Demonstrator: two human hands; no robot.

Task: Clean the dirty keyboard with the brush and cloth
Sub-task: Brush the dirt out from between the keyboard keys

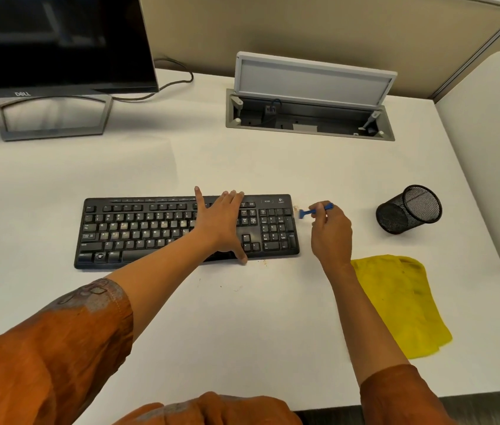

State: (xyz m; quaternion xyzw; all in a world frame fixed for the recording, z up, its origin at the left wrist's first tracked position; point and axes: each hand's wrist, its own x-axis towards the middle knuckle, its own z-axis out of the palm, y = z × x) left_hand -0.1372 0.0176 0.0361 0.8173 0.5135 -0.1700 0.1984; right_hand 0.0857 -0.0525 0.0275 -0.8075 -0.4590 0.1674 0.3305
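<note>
- Holding the keyboard (138, 231) flat, the left hand (222, 225) rests on its keys with straight, spread fingers (198, 196).
- The keyboard lies in the middle of the white table (242, 317), and many letter keys look pale with dust.
- The right hand (331, 231) pinches a small blue brush (316, 212) with curled fingers, just past the right end of the keyboard.
- The brush head points at the keyboard edge, where a little heap of crumbs (297, 207) sits on the table.
- The yellow cloth (402, 305) lies flat on the table, near the right arm, and nobody is touching it.
- A black mesh cup (409, 210) lies tipped on its side, to the right of the brush.
- What could go wrong:
- The crumbs could get swept back under the keyboard if the brush moves the wrong way.
- The left hand hides some keys, so dust under it could be missed.
- The right arm could bump the cloth, drag it through the crumbs and make it dirty before wiping time.
- A hard push could slide the keyboard if the left hand lets go.
</note>
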